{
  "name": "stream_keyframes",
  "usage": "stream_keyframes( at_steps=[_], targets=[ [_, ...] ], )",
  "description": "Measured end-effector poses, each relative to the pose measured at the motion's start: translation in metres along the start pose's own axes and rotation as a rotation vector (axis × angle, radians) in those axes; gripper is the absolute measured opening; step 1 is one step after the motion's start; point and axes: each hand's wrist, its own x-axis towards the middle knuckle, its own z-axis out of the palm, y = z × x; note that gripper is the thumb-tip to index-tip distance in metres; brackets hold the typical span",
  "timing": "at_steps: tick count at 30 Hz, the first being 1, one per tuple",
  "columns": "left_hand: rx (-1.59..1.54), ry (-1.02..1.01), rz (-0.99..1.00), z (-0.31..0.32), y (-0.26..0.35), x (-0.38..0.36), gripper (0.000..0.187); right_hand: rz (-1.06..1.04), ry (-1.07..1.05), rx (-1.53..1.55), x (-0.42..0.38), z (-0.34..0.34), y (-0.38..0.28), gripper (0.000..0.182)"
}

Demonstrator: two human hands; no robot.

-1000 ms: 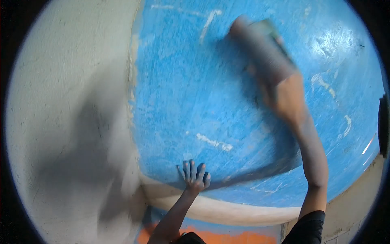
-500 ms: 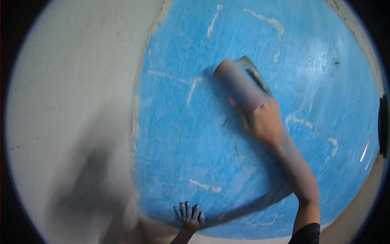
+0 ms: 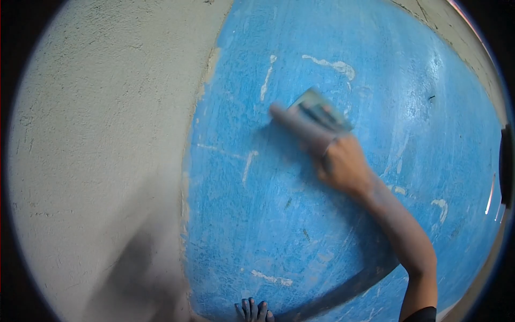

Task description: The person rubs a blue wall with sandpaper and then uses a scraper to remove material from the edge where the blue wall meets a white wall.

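My right hand (image 3: 346, 166) is closed on a flat rectangular hand tool (image 3: 316, 104) with a greyish-green plate. Along its left side runs a brownish curled flap (image 3: 300, 124), perhaps sandpaper; motion blur hides the exact kind. The tool lies against the blue wall panel (image 3: 279, 214), tilted up to the left, just below a curved whitish patch (image 3: 335, 65). At the bottom edge my left hand (image 3: 254, 311) rests on the panel, fingers stretched and apart, holding nothing. Only its fingers show.
Bare greyish plaster (image 3: 107, 107) borders the blue on the left along a rough edge. Several whitish marks, such as a short streak (image 3: 271, 278), dot the panel. A dark object (image 3: 506, 166) stands at the far right edge. A shadow falls on the lower left plaster.
My view has tilted upward, so the panel and left hand sit lower. The right hand has swept the tool higher on the wall, and the tool is turned more to the left.
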Motion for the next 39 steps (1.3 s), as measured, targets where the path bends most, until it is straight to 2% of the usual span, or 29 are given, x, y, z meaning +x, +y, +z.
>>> stream_keyframes(
  at_steps=[2,4,5,7,8,10,13,14,16,19,22,23,26,27,30,31,33,36,37,39],
  targets=[
    [-0.010,-0.006,-0.008,0.001,-0.002,-0.002,0.039,-0.237,0.052,-0.030,0.005,-0.004,-0.019,0.041],
    [-0.001,0.002,0.001,0.005,-0.005,-0.007,0.039,-0.161,0.032,0.059,0.011,-0.001,-0.012,0.037],
    [0.009,0.005,0.009,0.007,-0.006,-0.008,0.039,-0.038,0.060,0.135,0.014,-0.012,-0.007,0.031],
    [0.030,-0.001,0.027,0.008,-0.009,-0.011,0.039,0.394,0.028,0.165,0.035,-0.022,0.009,0.019],
    [0.011,-0.002,0.018,0.008,-0.010,-0.012,0.039,0.292,0.216,0.103,0.042,-0.010,0.031,0.024],
    [-0.028,-0.001,-0.002,0.009,-0.009,-0.012,0.039,0.422,0.113,0.129,0.057,-0.022,0.026,0.027],
    [-0.018,-0.018,-0.013,0.007,-0.008,-0.011,0.039,-0.074,-0.015,-0.005,0.052,-0.010,0.003,0.023],
    [-0.033,-0.022,-0.023,0.007,-0.008,-0.010,0.039,-0.353,0.143,0.021,0.049,0.003,-0.001,0.024],
    [-0.065,-0.030,-0.044,0.005,-0.007,-0.010,0.040,-0.278,0.039,-0.009,0.057,0.007,-0.005,0.026],
    [-0.060,-0.016,-0.047,0.015,-0.013,-0.022,0.041,0.102,0.018,0.003,0.083,-0.005,-0.004,0.030],
    [-0.016,-0.046,-0.054,0.020,-0.013,-0.026,0.040,0.224,-0.067,0.008,0.101,-0.012,-0.010,0.036],
    [0.005,-0.041,-0.040,0.019,-0.013,-0.027,0.040,0.129,-0.054,0.052,0.100,-0.011,-0.013,0.038],
    [0.036,-0.020,-0.022,0.017,-0.010,-0.019,0.040,-0.596,0.457,-0.048,0.102,0.036,-0.016,0.038],
    [0.025,-0.017,-0.031,0.020,-0.010,-0.021,0.040,-0.437,0.213,-0.015,0.099,0.036,-0.014,0.037],
    [0.083,-0.012,0.011,0.019,-0.013,-0.020,0.040,0.153,0.044,0.101,0.122,0.021,-0.015,0.034],
    [0.120,-0.007,0.034,0.018,-0.013,-0.020,0.041,0.155,0.081,0.106,0.135,0.021,-0.011,0.034],
    [-0.030,-0.033,-0.057,0.015,-0.010,-0.022,0.040,0.162,0.157,0.111,0.158,0.024,-0.004,0.034],
    [-0.108,-0.064,-0.099,0.016,-0.011,-0.023,0.040,-0.195,0.177,0.069,0.169,0.046,-0.008,0.035],
    [-0.109,-0.075,-0.099,0.016,-0.012,-0.024,0.040,-0.236,0.072,0.049,0.171,0.047,-0.015,0.035],
    [-0.113,-0.066,-0.086,0.014,-0.011,-0.026,0.040,-0.144,0.139,0.054,0.178,0.051,-0.010,0.034]
  ],
)
